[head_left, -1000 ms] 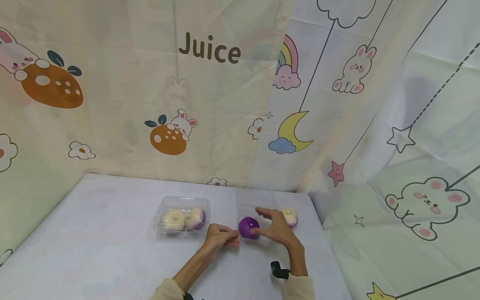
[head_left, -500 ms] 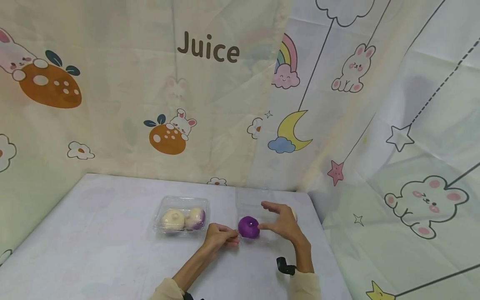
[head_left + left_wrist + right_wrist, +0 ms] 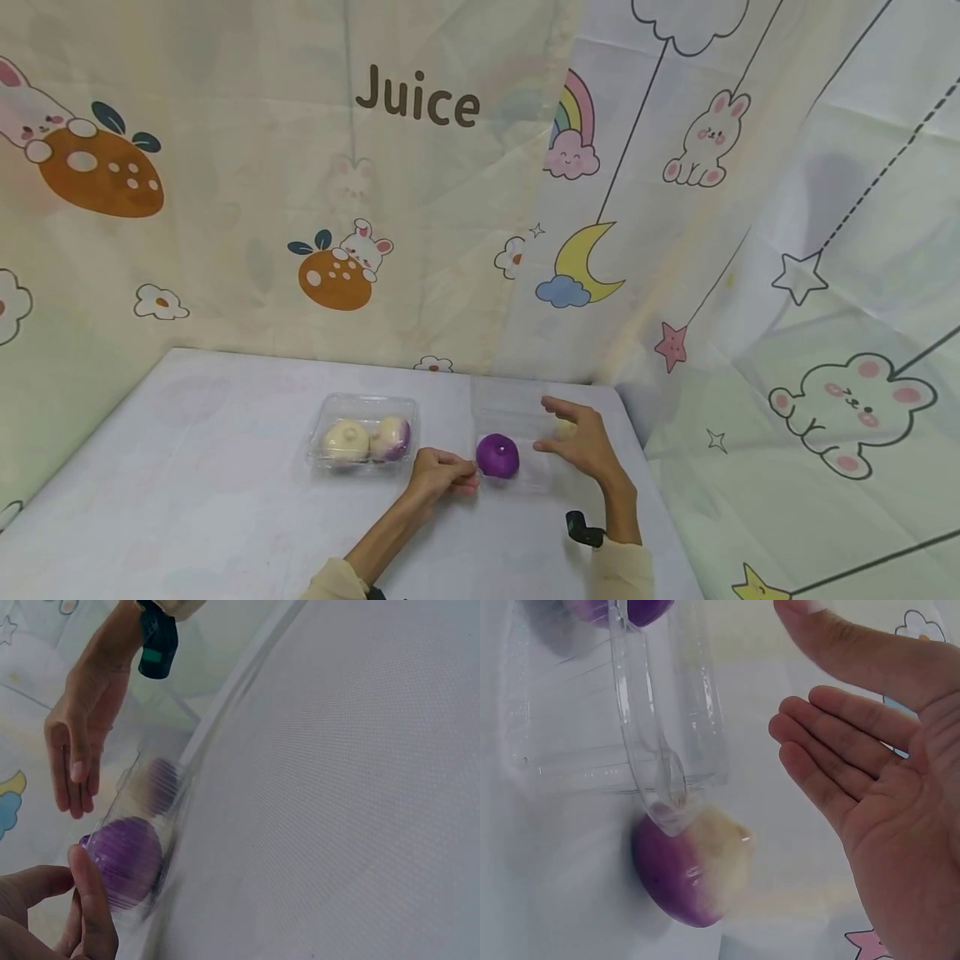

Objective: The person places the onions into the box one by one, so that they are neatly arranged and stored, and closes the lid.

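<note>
A cream-and-white fabric backdrop (image 3: pixel 450 183), printed with rabbits, stars and the word "Juice", hangs behind a white-covered rectangular table (image 3: pixel 225 500). On the table's left half sits a closed box of clear plastic (image 3: pixel 363 405); to its right, an opened box of clear plastic (image 3: pixel 517 421) stands with its lid raised at the far side.

A person's left hand (image 3: pixel 444 472) pinches the near left edge of the opened box between thumb and fingers. The right hand (image 3: pixel 581 437), thumb and fingers spread wide, holds nothing. Over the past second it has drawn off to the right from a glossy purple, round, onion-like bulb (image 3: pixel 497 456), which has stayed at the left of the opened box, near the left hand. The thumb that met the bulb is now apart from it, so the purple piece appears to have been released and to rest unaided; that part of the loading looks finished.

A cream-and-purple, onion-like bulb (image 3: pixel 697 866) lies outside the opened box, just beyond its right edge; whether they touch is unclear. The right hand is now near this loose piece, without touching it. Inside the closed box, a mostly cream round bulb (image 3: pixel 347 440) sits beside a smaller-looking cream bulb with a purple side (image 3: pixel 391 438).
</note>
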`<action>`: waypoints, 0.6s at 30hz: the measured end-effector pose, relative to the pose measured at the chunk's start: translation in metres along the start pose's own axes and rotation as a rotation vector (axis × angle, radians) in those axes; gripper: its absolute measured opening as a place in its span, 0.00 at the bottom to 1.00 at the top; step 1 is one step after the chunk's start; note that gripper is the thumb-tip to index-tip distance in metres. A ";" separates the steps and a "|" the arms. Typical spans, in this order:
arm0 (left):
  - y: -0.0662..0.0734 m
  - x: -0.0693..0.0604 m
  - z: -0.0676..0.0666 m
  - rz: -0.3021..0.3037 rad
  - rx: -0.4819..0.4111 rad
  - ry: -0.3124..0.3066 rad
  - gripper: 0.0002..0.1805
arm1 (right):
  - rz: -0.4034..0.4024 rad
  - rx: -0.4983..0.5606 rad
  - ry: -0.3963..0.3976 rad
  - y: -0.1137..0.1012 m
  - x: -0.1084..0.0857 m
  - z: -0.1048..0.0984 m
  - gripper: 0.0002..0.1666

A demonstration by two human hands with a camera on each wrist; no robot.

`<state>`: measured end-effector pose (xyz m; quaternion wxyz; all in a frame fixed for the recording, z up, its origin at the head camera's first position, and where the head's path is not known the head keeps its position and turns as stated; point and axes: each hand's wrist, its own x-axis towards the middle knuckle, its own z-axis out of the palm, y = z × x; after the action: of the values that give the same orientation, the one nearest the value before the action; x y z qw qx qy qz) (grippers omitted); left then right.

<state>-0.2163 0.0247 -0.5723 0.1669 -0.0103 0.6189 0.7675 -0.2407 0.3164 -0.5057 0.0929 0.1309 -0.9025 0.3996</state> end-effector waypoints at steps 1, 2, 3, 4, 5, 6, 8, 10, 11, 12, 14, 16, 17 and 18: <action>0.000 0.000 0.000 0.000 0.001 0.001 0.11 | 0.004 0.001 0.001 0.001 0.000 -0.001 0.47; 0.000 0.000 0.001 0.000 0.001 0.001 0.11 | 0.011 0.009 0.003 0.002 0.000 -0.003 0.46; -0.001 0.000 0.001 0.002 0.002 0.001 0.11 | 0.015 0.012 0.004 0.003 0.000 -0.004 0.46; -0.001 0.000 0.001 0.000 0.002 0.001 0.11 | 0.015 0.021 0.006 0.005 0.000 -0.005 0.46; -0.001 -0.001 0.000 -0.001 0.002 0.001 0.10 | 0.012 0.018 0.008 0.006 0.000 -0.005 0.46; -0.001 0.000 0.000 -0.003 0.002 0.001 0.10 | 0.010 0.022 0.012 0.008 0.000 -0.006 0.45; -0.001 0.000 -0.001 -0.007 0.000 -0.001 0.10 | 0.001 0.031 0.019 0.011 0.000 -0.008 0.45; -0.001 0.000 -0.001 -0.014 -0.001 -0.001 0.10 | -0.013 0.033 0.023 0.015 0.000 -0.010 0.45; -0.002 0.000 -0.001 -0.011 0.001 -0.001 0.09 | -0.019 0.029 0.024 0.017 0.000 -0.011 0.44; -0.001 0.000 0.000 -0.013 0.002 0.001 0.09 | -0.018 0.033 0.026 0.019 0.001 -0.012 0.45; -0.001 0.000 0.000 -0.011 -0.001 0.003 0.09 | -0.012 0.030 0.033 0.022 0.001 -0.014 0.45; -0.001 0.000 0.000 -0.007 -0.005 0.005 0.10 | 0.000 0.021 0.037 0.025 0.001 -0.016 0.46; -0.001 0.000 0.001 -0.004 -0.006 0.006 0.10 | 0.009 0.021 0.038 0.026 0.001 -0.017 0.46; -0.002 0.000 0.001 -0.006 -0.010 0.007 0.10 | 0.019 0.023 0.041 0.027 0.000 -0.017 0.46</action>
<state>-0.2157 0.0255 -0.5737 0.1668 -0.0158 0.6157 0.7700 -0.2482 0.3471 -0.5132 0.1058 0.1153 -0.8970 0.4135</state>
